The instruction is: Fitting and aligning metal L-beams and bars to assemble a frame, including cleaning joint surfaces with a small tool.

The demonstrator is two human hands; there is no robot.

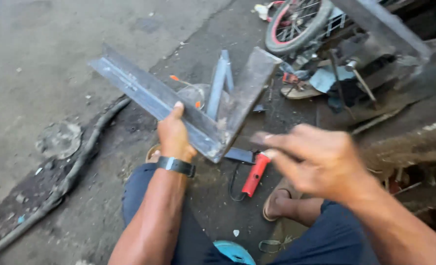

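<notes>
Gripping the welded steel angle frame (188,105) just above its corner, the left hand (175,135) holds it aloft; the right hand (316,159) hovers beside, fingers loose, empty.

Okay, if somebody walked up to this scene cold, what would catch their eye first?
Most likely the L-shaped piece of grey angle iron, held up mid-frame by the left hand, which wears a dark wristband. Next, the blurred right hand reaching toward its corner, with a red-handled tool on the ground just below. A red-rimmed bicycle wheel lies among scrap at top right.
</notes>
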